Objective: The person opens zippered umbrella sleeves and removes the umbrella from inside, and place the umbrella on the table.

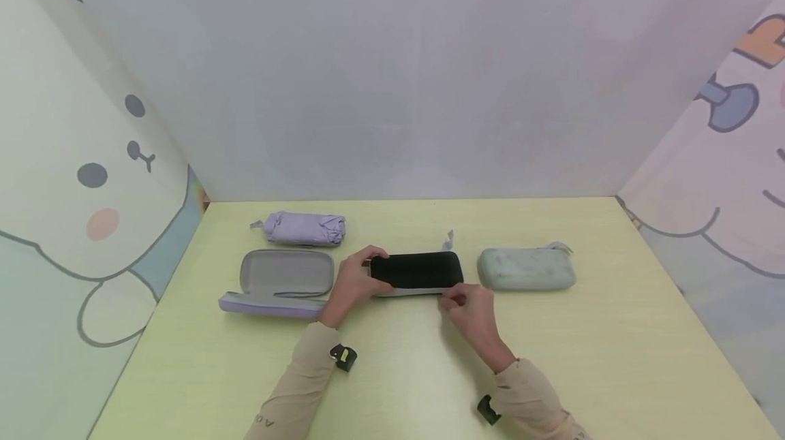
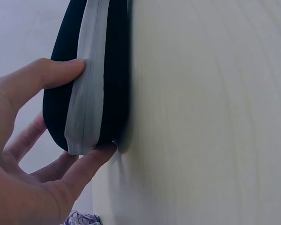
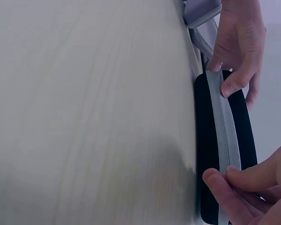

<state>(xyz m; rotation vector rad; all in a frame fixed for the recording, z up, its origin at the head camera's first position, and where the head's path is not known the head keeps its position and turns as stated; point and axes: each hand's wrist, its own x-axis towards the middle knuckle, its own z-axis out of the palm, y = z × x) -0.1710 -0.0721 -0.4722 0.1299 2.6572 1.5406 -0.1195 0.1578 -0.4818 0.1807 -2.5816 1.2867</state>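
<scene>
A black zippered case (image 1: 416, 270) lies on the table with its grey zipper (image 3: 222, 124) running along the side toward me. At the left end of the case, my left hand (image 1: 357, 278) grips it, the thumb on the zipper edge and the fingers round the end, as the left wrist view shows. My right hand (image 1: 472, 312) pinches at the zipper near the right front corner with thumb and forefinger. Whatever small part sits between those fingertips is hidden. Along the zipper, the case looks closed.
Left of the black case lies an open case with a grey inside (image 1: 287, 272) and a lilac lid edge (image 1: 270, 306). Behind it sits a crumpled lilac bundle (image 1: 303, 229). A pale green case (image 1: 526, 269) stands at the right. A wall (image 1: 405, 86) borders the table's back edge.
</scene>
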